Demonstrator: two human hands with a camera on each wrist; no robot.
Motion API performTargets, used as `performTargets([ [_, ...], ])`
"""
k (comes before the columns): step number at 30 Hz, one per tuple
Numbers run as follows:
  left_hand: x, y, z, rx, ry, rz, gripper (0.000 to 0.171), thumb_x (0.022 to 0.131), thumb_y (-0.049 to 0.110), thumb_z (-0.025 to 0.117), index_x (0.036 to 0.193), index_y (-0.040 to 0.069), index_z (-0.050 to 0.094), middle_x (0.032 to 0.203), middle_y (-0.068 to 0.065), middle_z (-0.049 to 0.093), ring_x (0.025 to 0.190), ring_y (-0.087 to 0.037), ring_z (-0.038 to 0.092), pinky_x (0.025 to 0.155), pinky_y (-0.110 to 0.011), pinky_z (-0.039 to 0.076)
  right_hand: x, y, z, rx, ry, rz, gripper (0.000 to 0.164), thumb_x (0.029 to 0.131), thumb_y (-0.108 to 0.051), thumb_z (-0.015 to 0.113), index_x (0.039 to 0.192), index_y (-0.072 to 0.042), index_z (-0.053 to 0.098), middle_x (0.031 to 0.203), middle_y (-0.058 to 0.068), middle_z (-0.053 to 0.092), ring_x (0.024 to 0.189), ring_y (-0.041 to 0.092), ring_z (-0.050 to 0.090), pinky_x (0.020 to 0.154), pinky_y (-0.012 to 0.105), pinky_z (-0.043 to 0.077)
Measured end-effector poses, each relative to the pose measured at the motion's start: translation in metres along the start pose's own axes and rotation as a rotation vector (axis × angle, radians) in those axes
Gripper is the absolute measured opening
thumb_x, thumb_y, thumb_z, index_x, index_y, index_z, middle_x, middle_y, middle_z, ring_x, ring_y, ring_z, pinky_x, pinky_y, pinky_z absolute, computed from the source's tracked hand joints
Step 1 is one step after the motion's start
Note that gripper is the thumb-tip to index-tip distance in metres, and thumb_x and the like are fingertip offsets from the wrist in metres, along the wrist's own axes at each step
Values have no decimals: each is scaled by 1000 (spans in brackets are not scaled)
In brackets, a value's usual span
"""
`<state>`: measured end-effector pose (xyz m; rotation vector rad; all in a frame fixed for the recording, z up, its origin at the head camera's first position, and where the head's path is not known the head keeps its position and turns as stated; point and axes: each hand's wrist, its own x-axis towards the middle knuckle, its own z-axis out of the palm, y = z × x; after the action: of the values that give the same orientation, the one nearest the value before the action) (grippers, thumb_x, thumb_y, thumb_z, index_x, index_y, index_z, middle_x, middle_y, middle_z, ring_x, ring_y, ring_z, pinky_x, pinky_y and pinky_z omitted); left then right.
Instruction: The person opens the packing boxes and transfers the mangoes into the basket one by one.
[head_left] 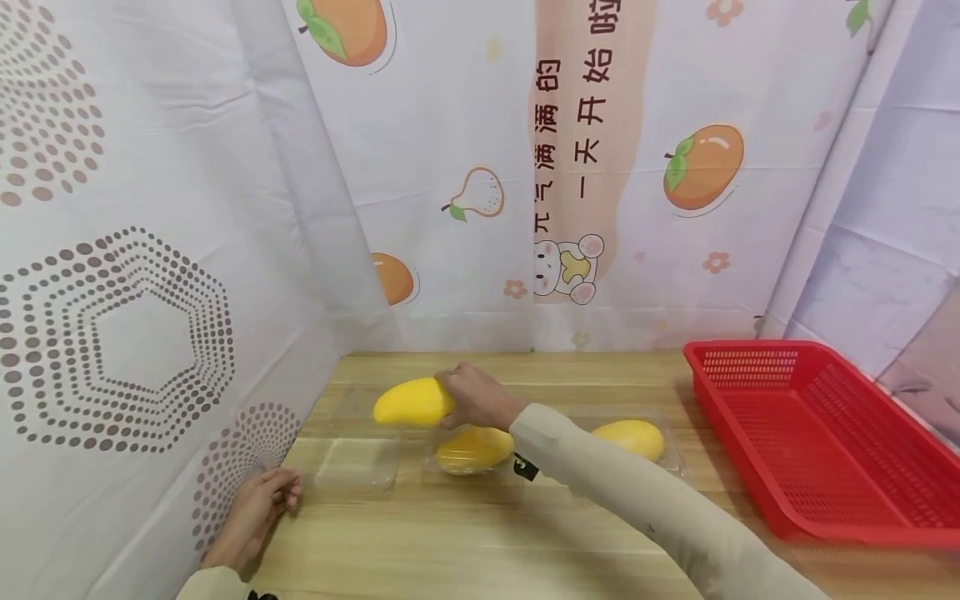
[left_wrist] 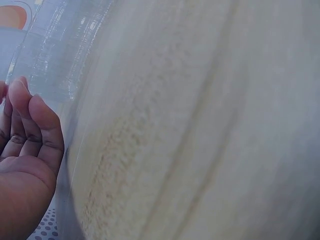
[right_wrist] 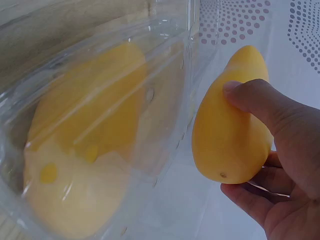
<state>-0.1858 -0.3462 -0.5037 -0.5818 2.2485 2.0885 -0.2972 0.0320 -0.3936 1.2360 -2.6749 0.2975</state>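
My right hand [head_left: 476, 396] grips a yellow mango [head_left: 412, 402] by one end and holds it up over the clear boxes. In the right wrist view the thumb lies along one side of this mango [right_wrist: 232, 130] and the fingers go round the other. Below the hand, a second mango [head_left: 468, 454] lies in a clear plastic box. To the left is another clear plastic box [head_left: 356, 462] with nothing in it. My left hand [head_left: 258, 504] rests by the table's left edge beside that box, its fingers loosely curled and holding nothing.
A third mango [head_left: 630, 437] lies in a clear tray right of the forearm. On the right stands a red plastic basket [head_left: 750, 479]. Printed curtains [head_left: 450, 108] hang behind and on both sides of the wooden table [head_left: 420, 542].
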Motion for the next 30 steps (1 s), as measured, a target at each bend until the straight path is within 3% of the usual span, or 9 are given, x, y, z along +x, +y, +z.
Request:
performTargets([
  [8,0,2,1,3,8,-2,21,106,7,49,106,-9,63,83,-4,66,71,-11,61,66,-26,56,-9,9,-3,25,13,15,54,77,-36,92,114,-7,65,97,1,70,81,16,57,75,29,51],
  [15,0,3,2,4,7,-15,22,106,8,49,108,-9,61,85,-4,65,73,-12,61,66,-27,56,-12,14,-7,53,10,49,60,78,-36,91,122,-5,65,100,0,70,83,15,57,77,28,51],
  [30,-1,1,0,6,40,-32,22,105,11,50,108,-8,62,85,-3,65,74,-13,61,65,-28,55,-22,19,-16,64,52,28,60,77,-32,92,122,-3,65,103,5,72,86,19,61,78,31,53],
])
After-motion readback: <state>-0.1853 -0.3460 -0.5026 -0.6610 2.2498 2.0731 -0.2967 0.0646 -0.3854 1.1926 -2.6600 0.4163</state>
